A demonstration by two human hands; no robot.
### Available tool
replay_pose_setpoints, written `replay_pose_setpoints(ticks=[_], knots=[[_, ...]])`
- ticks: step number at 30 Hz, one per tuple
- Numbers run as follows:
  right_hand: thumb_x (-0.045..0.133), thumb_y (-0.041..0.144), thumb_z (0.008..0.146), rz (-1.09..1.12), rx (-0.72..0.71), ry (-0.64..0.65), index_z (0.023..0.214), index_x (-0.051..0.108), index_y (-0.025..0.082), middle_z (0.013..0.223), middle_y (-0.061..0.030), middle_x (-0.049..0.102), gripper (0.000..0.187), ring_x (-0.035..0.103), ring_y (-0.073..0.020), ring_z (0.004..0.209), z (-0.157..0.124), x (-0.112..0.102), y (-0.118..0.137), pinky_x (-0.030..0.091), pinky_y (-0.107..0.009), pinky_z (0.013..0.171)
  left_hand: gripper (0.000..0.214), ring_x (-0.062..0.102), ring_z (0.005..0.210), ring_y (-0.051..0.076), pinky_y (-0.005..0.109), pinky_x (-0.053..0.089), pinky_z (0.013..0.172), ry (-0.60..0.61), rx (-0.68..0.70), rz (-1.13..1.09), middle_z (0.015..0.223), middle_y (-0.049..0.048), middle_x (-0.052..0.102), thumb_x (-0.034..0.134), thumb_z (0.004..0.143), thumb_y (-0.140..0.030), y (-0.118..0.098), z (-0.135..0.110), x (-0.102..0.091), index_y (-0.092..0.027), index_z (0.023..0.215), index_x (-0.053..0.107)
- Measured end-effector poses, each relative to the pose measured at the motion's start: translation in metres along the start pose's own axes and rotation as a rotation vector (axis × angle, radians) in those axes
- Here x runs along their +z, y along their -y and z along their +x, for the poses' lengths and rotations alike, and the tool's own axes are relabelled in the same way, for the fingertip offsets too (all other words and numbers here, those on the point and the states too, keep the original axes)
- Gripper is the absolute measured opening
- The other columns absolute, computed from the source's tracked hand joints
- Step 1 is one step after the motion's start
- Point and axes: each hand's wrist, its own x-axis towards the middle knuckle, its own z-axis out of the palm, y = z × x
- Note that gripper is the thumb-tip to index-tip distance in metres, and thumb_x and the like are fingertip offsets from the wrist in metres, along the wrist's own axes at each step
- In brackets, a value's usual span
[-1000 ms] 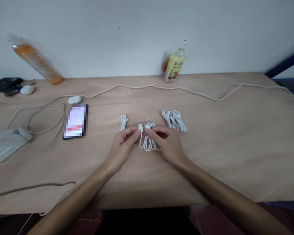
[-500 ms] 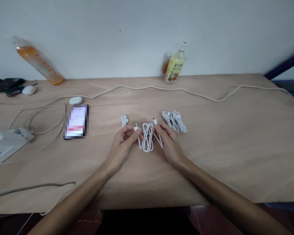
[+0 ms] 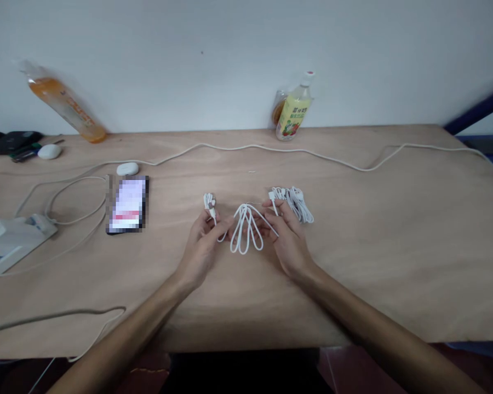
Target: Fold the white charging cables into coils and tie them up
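A white charging cable (image 3: 243,230) hangs in loose loops between my two hands, near the middle of the table. My left hand (image 3: 203,241) is closed on one end of it, with the plug sticking up past the fingers. The other end is in my right hand (image 3: 287,235), its white plug showing above the fingertips. Just beyond the left fingers lies a small bundled white cable (image 3: 208,199). Several coiled white cables (image 3: 298,203) rest beside the right hand, partly behind it. A thin white tie (image 3: 252,204) shows behind the loops.
A phone (image 3: 127,205) and a white earbud case (image 3: 127,169) lie to the left. A long white cord (image 3: 230,148) crosses the wooden table (image 3: 373,246). A yellow-labelled bottle (image 3: 293,112) and an orange drink bottle (image 3: 66,109) stand by the wall. A white box (image 3: 12,246) is at far left.
My hands have moved slightly apart. The cable loops between them have fanned out, and the two plugs have shifted outward, away from each other.
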Motion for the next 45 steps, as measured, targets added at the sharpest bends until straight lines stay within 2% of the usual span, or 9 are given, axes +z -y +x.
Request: replay_pose_setpoints(ticks=[4,7,11,15,21,24,30,40,45], knots=[[0.071,0.04,0.081,0.012,0.007,0.012,0.103,0.056,0.03,0.09,0.0019,0.079,0.028,0.072,-0.0214,0.074,0.0,-0.001,-0.001,0.06,-0.037,0.071,0.06,0.047,0.065,0.008,0.023,0.042,0.066,-0.006,-0.094,-0.019,0.064,-0.0092,0.047,0.105,0.059,-0.025,-0.005,-0.001,0.002,-0.021,0.063,0.044],[0.075,0.041,0.082,0.038,0.017,0.005,0.099,0.056,0.03,0.095,0.0019,0.08,0.027,0.075,-0.0213,0.08,0.0,-0.002,0.0,0.062,-0.037,0.077,0.044,0.047,0.062,0.007,0.022,0.046,0.069,-0.015,-0.106,-0.057,0.061,-0.0117,0.045,0.105,0.057,-0.017,-0.005,-0.001,0.0,-0.019,0.07,0.063],[0.082,0.045,0.082,0.057,0.03,-0.011,0.095,0.058,0.029,0.097,0.0017,0.081,0.032,0.078,-0.0215,0.087,0.0,-0.003,0.003,0.063,-0.037,0.083,0.041,0.065,0.075,0.014,0.032,0.055,0.09,0.1,-0.137,-0.068,0.063,-0.0085,0.056,0.101,0.066,-0.014,-0.003,0.002,-0.002,-0.019,0.104,0.085],[0.095,0.042,0.074,0.151,0.085,0.025,0.106,0.068,0.029,0.1,-0.0003,0.085,0.044,0.081,-0.0232,0.095,0.002,-0.002,0.007,0.064,-0.038,0.087,0.025,0.071,0.088,0.02,0.035,0.056,0.091,0.147,-0.117,-0.017,0.089,0.0057,0.08,0.099,0.075,-0.03,-0.002,0.004,-0.004,-0.018,0.095,0.09],[0.1,0.03,0.07,0.216,0.186,0.211,0.115,0.081,0.027,0.11,-0.0028,0.087,0.049,0.082,-0.0241,0.104,0.001,-0.003,0.013,0.064,-0.042,0.102,0.027,0.073,0.098,0.022,0.034,0.056,0.093,0.173,-0.011,0.059,0.104,0.0077,0.084,0.091,0.088,-0.044,-0.004,0.002,-0.003,-0.02,0.1,0.089],[0.098,0.03,0.074,0.215,0.219,0.281,0.114,0.084,0.027,0.113,-0.0033,0.087,0.042,0.082,-0.0234,0.106,0.001,-0.005,0.012,0.066,-0.04,0.1,0.029,0.074,0.096,0.021,0.034,0.056,0.092,0.17,0.025,0.03,0.101,0.0054,0.083,0.092,0.088,-0.048,-0.002,0.001,-0.003,-0.021,0.099,0.085],[0.096,0.033,0.078,0.278,0.23,0.283,0.111,0.083,0.029,0.121,-0.0032,0.085,0.036,0.081,-0.0231,0.108,0.002,-0.004,0.01,0.068,-0.034,0.091,0.029,0.076,0.098,0.024,0.038,0.062,0.091,0.208,-0.087,-0.085,0.099,0.0057,0.08,0.09,0.09,-0.047,0.001,0.001,-0.001,-0.021,0.099,0.081],[0.073,0.028,0.083,0.326,0.257,0.27,0.091,0.073,0.028,0.099,-0.0042,0.082,0.009,0.08,-0.0279,0.103,0.008,-0.011,0.013,0.068,-0.041,0.084,0.027,0.076,0.104,0.029,0.041,0.057,0.094,0.285,-0.083,0.071,0.094,0.0107,0.083,0.088,0.089,-0.046,-0.002,-0.001,0.0,-0.019,0.092,0.088],[0.067,0.026,0.079,0.326,0.283,0.267,0.093,0.073,0.028,0.088,-0.0037,0.078,0.016,0.079,-0.0302,0.1,0.007,-0.011,0.014,0.068,-0.045,0.085,0.027,0.076,0.097,0.028,0.04,0.06,0.089,0.247,-0.154,0.004,0.087,0.009,0.08,0.091,0.082,-0.044,-0.004,-0.005,0.001,-0.018,0.083,0.084]])
